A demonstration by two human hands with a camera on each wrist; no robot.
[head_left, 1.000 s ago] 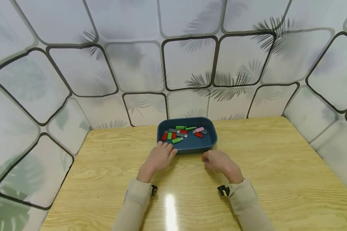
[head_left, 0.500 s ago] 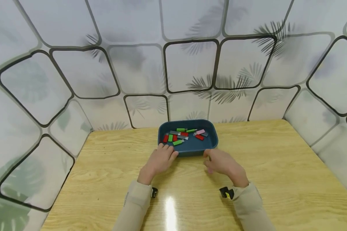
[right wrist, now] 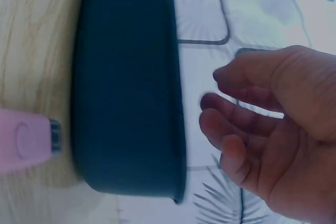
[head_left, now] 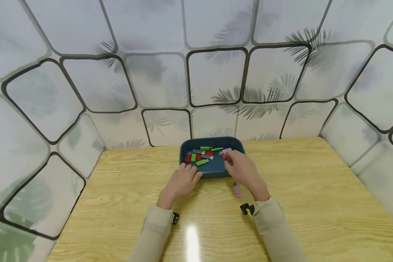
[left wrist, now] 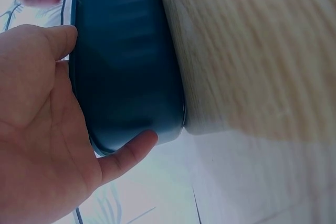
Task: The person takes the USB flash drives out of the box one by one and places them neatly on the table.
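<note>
My left forearm [head_left: 150, 233], beige-sleeved, slants forward and inward on the head feed; left wrist [head_left: 165, 200] bare. Left hand [head_left: 179, 181] back upward, fingers [head_left: 184, 168] side by side and bent at the ends, thumb spread inward. The left wrist feed gives me its palm side, little finger [left wrist: 130, 155] standing apart. My right forearm [head_left: 280, 233] mirrors that slant. Right hand [head_left: 245, 170] sits slightly farther forward; its wrist feed shows me right thumb [right wrist: 249, 72] parted from loosely curled right fingers [right wrist: 214, 124].

Wood-grain table [head_left: 314, 196]: blue bin [head_left: 213, 175]; just before it, pink stick [head_left: 237, 191], apparently USB.
</note>
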